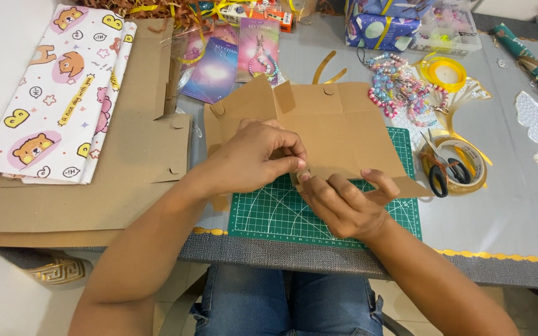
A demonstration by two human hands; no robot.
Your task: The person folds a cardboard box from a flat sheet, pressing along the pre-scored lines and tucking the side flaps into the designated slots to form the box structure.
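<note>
While both hands meet at the near edge of the flat cardboard box blank (319, 127), the left hand (253, 158) is closed, its fingertips pinching a small flap on that edge, and the right hand (344, 202) is half curled just beside it, thumb and fingers pressing the same corner of the cardboard. The blank lies under and beyond the hands, partly on the green cutting mat (269, 214) that is directly below them. To fold this flap well, I think the crease must be held firm with one hand and the flap bent slowly along its line with the other, so the thin cardboard does not tear or bend in a wrong place.

To the right of the right hand a pair of black scissors (440, 171) lies on a roll of tape (468, 165). To the left of the left hand more brown cardboard sheets (88, 186) are spread, and on them folded wrapping paper with bears (57, 93). Beyond the hands are two key chain cards (238, 59), a heap of bead bracelets (400, 90), a yellow ribbon roll (444, 73) and a wrapped blue gift (381, 28). All stands on a grey table (518, 218) with a yellow trim at the front edge; the floor below looks pale and tiled
</note>
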